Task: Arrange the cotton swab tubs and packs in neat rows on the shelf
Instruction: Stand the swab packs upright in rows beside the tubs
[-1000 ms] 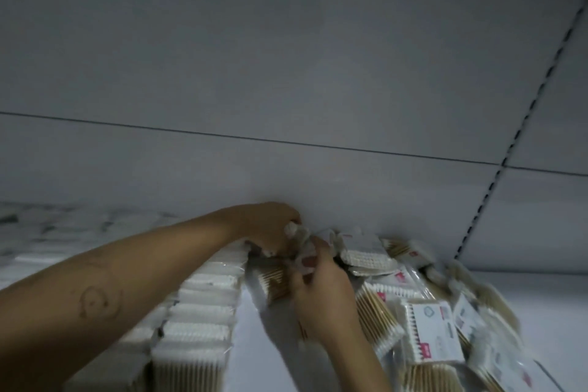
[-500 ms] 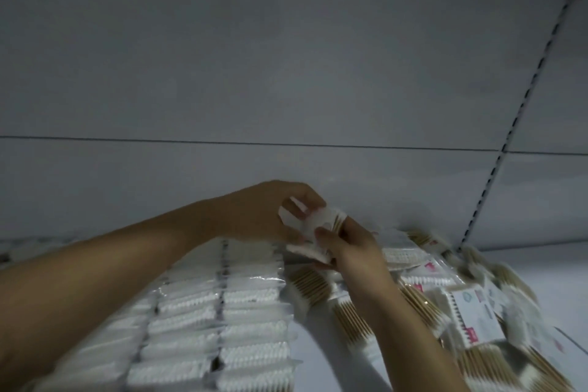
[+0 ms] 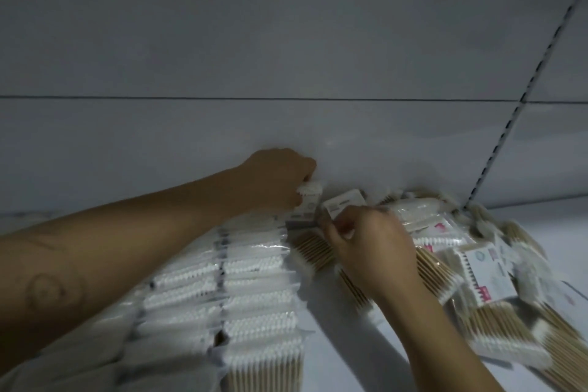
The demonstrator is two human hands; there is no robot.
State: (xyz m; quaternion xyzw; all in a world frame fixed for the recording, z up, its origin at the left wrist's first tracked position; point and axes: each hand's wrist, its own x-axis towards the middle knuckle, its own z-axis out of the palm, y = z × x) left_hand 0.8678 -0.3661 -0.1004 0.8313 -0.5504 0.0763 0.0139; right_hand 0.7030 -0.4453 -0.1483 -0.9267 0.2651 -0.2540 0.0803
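Placement at rear of neat rows (image 3: 251,283) underway. Left hand (image 3: 276,182) fingers grasp one pack (image 3: 308,202); right hand (image 3: 372,253) fingers pinch a second pack (image 3: 344,204) just beside. Next: seat both flush, aligned

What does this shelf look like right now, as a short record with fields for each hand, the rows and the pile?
Left hand: grips a swab pack by the back panel
Right hand: pinches a second pack just right of it
Neat rows: white-tipped packs lined up, left side of shelf
Loose pile: jumbled packs, right side
Light: dim, labels blurred
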